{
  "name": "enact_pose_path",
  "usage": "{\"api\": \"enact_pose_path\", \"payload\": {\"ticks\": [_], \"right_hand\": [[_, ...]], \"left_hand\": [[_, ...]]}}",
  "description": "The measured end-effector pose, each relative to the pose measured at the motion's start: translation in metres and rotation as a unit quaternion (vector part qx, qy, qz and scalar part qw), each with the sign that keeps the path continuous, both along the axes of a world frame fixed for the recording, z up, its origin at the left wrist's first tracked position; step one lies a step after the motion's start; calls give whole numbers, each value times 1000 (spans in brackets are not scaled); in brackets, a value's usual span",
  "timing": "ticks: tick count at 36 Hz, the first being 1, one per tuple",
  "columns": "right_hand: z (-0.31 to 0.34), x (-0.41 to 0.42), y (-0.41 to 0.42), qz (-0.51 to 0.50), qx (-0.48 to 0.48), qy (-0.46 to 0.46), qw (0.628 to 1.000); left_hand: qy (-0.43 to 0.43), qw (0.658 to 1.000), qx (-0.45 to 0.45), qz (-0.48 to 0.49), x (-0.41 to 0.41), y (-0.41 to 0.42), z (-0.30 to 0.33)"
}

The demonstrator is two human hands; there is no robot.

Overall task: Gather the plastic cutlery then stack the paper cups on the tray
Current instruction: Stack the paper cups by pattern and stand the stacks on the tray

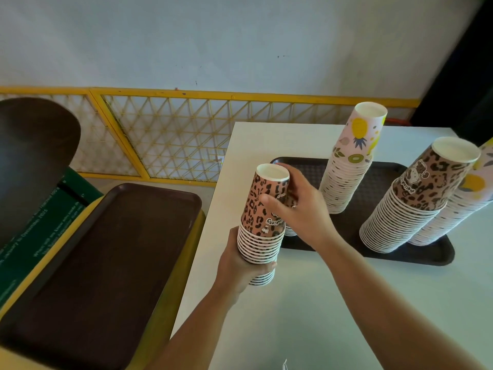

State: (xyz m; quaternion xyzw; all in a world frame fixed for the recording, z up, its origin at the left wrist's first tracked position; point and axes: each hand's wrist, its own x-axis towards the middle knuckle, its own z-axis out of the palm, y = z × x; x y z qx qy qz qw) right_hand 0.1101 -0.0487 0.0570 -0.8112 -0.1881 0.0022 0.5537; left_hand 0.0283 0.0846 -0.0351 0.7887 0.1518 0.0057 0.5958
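A stack of leopard-print paper cups (262,217), upside down, is held above the white table's left edge. My left hand (240,265) grips its lower rims from below and my right hand (298,209) wraps around the top cup. Behind them lies a dark brown tray (373,247) with three tall inverted stacks: a pineapple-print stack (349,158) at the back, a leopard-print stack (413,198) on the right, and another fruit-print stack (464,206) at the far right edge. A further small cup stack is partly hidden behind my right hand. No cutlery is visible.
The white table (320,316) fills the lower right. To its left stands a yellow-framed unit with a second dark tray (106,263) lying on it, beside a dark chair back (32,156). A yellow lattice railing (173,134) runs along the wall.
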Motion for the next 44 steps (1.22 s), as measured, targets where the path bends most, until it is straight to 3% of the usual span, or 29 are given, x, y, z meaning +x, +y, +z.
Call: {"api": "enact_pose_path", "payload": {"ticks": [14, 21, 27, 29, 33, 41, 44], "right_hand": [[2, 4, -9, -78, 51, -9, 996], [16, 13, -20, -108, 150, 20, 983], [32, 32, -36, -188, 288, 8, 939], [28, 41, -41, -231, 266, -4, 936], [14, 46, -43, -301, 103, -54, 946], [-12, 38, -36, -229, 18, -19, 973], [-8, 28, -31, -219, 6, -48, 975]], "left_hand": [[9, 1000, 18, -14, -1, -7, 0], [12, 1000, 13, -19, -3, -8, 0], [14, 1000, -7, -8, -6, -6, 1], [13, 1000, -13, -3, -6, -5, 3], [12, 1000, -27, 2, -7, -4, 4], [7, 999, -34, -3, -4, -6, 9], [6, 999, -37, -5, -4, -7, 12]]}}
